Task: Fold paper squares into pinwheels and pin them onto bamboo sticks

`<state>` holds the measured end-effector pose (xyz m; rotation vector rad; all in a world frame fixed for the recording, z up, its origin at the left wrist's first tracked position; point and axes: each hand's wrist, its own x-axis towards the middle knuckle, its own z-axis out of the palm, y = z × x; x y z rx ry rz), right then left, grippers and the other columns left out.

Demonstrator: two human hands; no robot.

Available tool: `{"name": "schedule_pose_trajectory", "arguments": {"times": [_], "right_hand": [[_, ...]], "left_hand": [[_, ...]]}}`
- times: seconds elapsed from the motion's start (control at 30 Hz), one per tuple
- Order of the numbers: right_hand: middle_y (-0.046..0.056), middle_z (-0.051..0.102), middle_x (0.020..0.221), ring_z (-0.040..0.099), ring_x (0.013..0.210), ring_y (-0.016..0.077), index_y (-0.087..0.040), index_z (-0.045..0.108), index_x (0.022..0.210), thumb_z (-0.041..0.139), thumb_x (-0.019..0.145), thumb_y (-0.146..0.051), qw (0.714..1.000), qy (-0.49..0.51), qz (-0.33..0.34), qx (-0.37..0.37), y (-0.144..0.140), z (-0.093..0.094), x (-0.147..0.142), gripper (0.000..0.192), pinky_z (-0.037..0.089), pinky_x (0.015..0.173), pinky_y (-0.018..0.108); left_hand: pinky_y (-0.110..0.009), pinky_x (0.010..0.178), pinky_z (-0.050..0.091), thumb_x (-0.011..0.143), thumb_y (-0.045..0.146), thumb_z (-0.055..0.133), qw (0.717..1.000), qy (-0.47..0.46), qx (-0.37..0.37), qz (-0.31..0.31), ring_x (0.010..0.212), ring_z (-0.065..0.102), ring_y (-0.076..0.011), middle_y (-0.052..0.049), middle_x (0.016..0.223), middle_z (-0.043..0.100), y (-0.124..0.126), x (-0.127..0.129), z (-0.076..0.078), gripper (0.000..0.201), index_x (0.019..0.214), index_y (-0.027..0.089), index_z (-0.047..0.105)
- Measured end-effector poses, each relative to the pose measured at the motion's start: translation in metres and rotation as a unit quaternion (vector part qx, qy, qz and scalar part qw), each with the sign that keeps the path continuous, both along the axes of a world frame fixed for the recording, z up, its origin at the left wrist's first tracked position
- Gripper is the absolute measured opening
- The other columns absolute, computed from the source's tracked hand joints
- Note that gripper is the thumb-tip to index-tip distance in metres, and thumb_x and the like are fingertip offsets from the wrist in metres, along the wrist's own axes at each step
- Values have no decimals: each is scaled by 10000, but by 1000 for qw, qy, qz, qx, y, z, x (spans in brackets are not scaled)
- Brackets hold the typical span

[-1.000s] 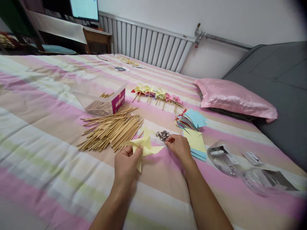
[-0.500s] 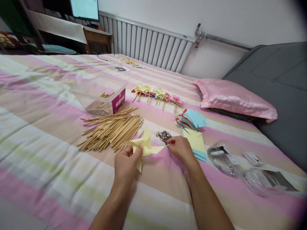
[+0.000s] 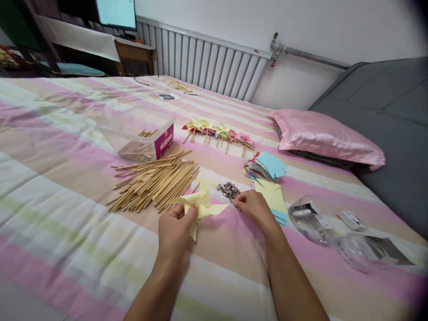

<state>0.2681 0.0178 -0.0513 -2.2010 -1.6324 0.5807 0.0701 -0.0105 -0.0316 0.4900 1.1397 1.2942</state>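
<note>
1. Head view, lower centre: the left hand (image 3: pixel 177 227) grips a yellow paper pinwheel (image 3: pixel 203 206) near its middle, thumb on top. Pinching there probably holds the folded points together while the blades spread freely towards the centre of the frame.

2. Head view, right of centre: the right hand (image 3: pixel 250 205) has its thumb and fingertips drawn together beside a heap of small metal fasteners (image 3: pixel 230 190); I cannot tell whether anything is between them. The heap lies between and just beyond the hands, presumably for easy reach from either side.

3. Head view, left of centre: loose wooden sticks (image 3: pixel 157 183) lie roughly parallel on the striped bedspread (image 3: pixel 217 276), likely so single ones come away easily. More stand in a clear plastic box (image 3: pixel 163 141) behind them.

4. Head view, right of the fasteners: a yellow sheet (image 3: pixel 271 192) overlaps blue paper, near a stack of cut coloured paper (image 3: pixel 272 165).

5. Head view, upper centre: stick-mounted pinwheels (image 3: pixel 219 130) lie in a row, seemingly set apart from the loose supplies.
</note>
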Motion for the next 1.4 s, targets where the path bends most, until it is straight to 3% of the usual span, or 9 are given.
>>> {"name": "schedule_pose_trajectory", "arguments": {"times": [0.17,0.3,0.5,0.67,0.9,1.07,1.4], "right_hand": [[29,692,608,619,607,158,-188,660,556,553,650,-160,998,55,16,-8,-2,2,7,146,386,558,226],[32,691,617,638,617,156,-171,663,649,517,683,-178,993,108,37,-5,-4,4,7,150,424,576,217],[20,693,639,648,635,145,-164,657,733,513,707,-194,982,162,99,4,-5,6,-13,149,440,593,206],[17,673,613,612,576,144,-172,676,712,542,687,-160,983,143,118,19,-3,2,-28,137,403,557,222],[11,671,618,635,617,151,-187,703,858,520,753,-189,985,128,102,52,-3,6,-22,211,428,614,235],[28,721,754,636,682,157,-191,712,722,611,662,-142,990,89,90,68,-4,10,-20,127,427,620,229],[25,744,795,648,750,179,-232,750,783,599,712,-149,990,30,127,49,-3,9,-25,186,434,663,243]], "left_hand": [[-169,465,363,529,200,756,1000,6,3,0,487,506,-71,31,522,581,-1,0,2,158,583,120,631],[-174,464,366,537,199,751,1000,8,3,1,463,485,-65,44,493,552,-1,-1,2,162,546,131,605],[-183,464,372,537,206,755,1000,-1,5,-5,465,497,-72,28,521,586,-1,0,3,173,542,136,596],[-189,467,373,540,210,755,1000,3,10,0,457,491,-72,28,519,585,-1,0,4,156,571,130,624],[-193,498,396,531,226,773,1000,-10,7,0,504,533,-89,7,567,620,0,-1,1,234,707,104,679],[-182,479,383,530,235,774,1000,8,-1,3,509,535,-88,-10,581,633,-1,-3,1,253,715,90,682],[-198,489,392,518,221,764,1000,6,11,5,495,527,-91,-4,573,628,0,-2,4,186,632,109,669]]}}
